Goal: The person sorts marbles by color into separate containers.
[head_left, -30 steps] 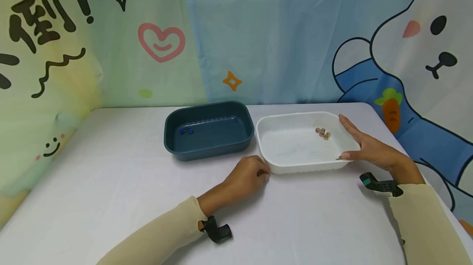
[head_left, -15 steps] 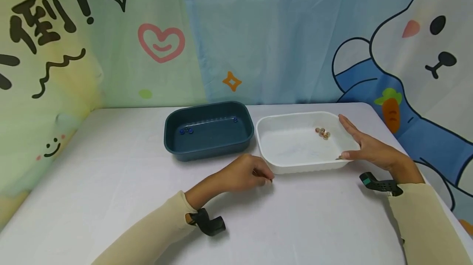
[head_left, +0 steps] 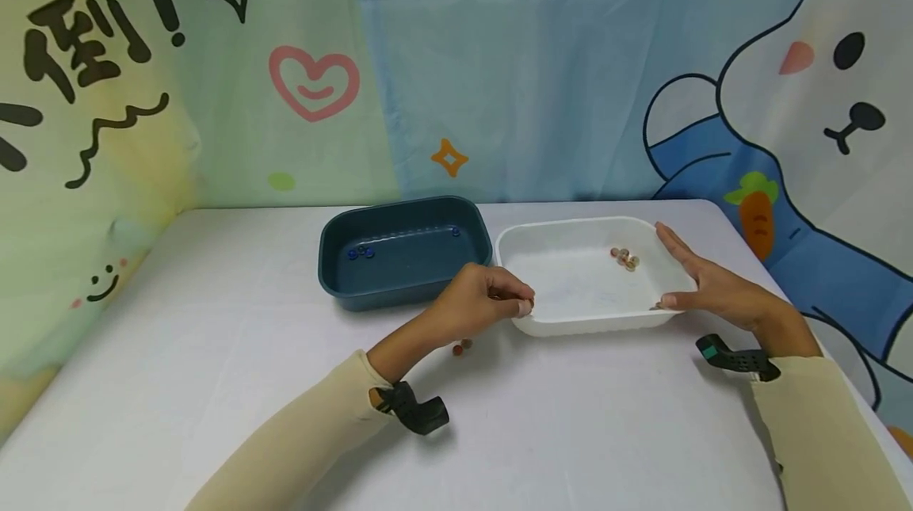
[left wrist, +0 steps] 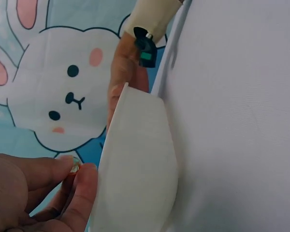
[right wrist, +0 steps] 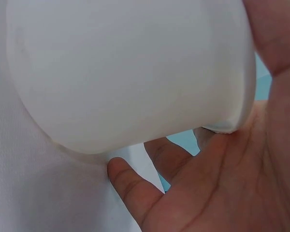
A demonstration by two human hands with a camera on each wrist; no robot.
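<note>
My left hand (head_left: 485,301) pinches a small glassy orange-and-green bead (left wrist: 75,166) between thumb and fingertips, over the near left corner of the white tray (head_left: 571,281). Inside that tray, toward its right, sits a cluster of several amber beads (head_left: 624,258). My right hand (head_left: 720,289) rests against the tray's right end, fingers spread along the side and thumb at the near rim. A small brownish thing (head_left: 657,306) shows beside that thumb, too small to tell. Two reddish-brown beads (head_left: 458,349) lie on the table just under the left wrist.
A dark blue tray (head_left: 406,293) stands left of the white one, almost touching it. Several blue beads (head_left: 360,253) lie in it. Both trays stand near the back of the white-covered table (head_left: 585,416), before a printed cloth backdrop (head_left: 513,83).
My left hand has risen from the table beside the white tray to its near left corner, now pinching a bead. Two beads on the table have come into view. The right hand stays put.
</note>
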